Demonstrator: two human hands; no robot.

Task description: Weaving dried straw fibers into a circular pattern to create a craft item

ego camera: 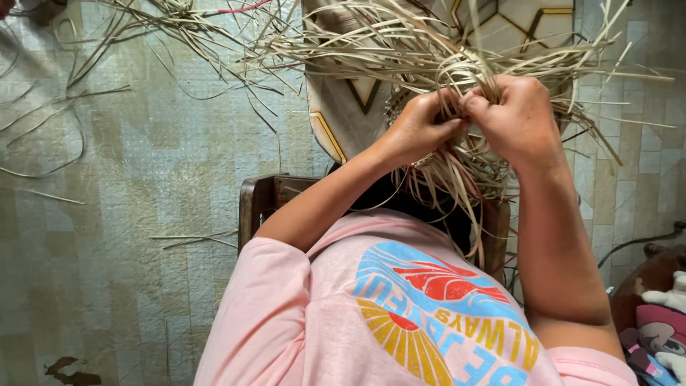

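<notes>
- Straw strands (457, 78) are being pinched in a bundle above the lap, over a wooden chair (259, 204).
- Left hand (421, 125) is being closed on them.
- Right hand (516, 114) is being clenched alongside, touching it.
- Loose strips (164, 21) are lying scattered on the tiled floor (128, 214).

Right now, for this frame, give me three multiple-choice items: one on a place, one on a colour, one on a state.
1. Where do the loose straw strips lie?
A. on the tiled floor, upper left
B. inside a bucket
C. on a shelf

2. What colour is the shirt sleeve?
A. green
B. pink
C. black

3. How do the left hand and right hand stand?
A. both open and flat
B. one hanging at the side
C. both closed on the straw bundle

Answers: 1 A, strips spread over the floor; 2 B, the sleeve is pale pink; 3 C, fingers of both hands pinch the strands, knuckles nearly meeting.
</notes>
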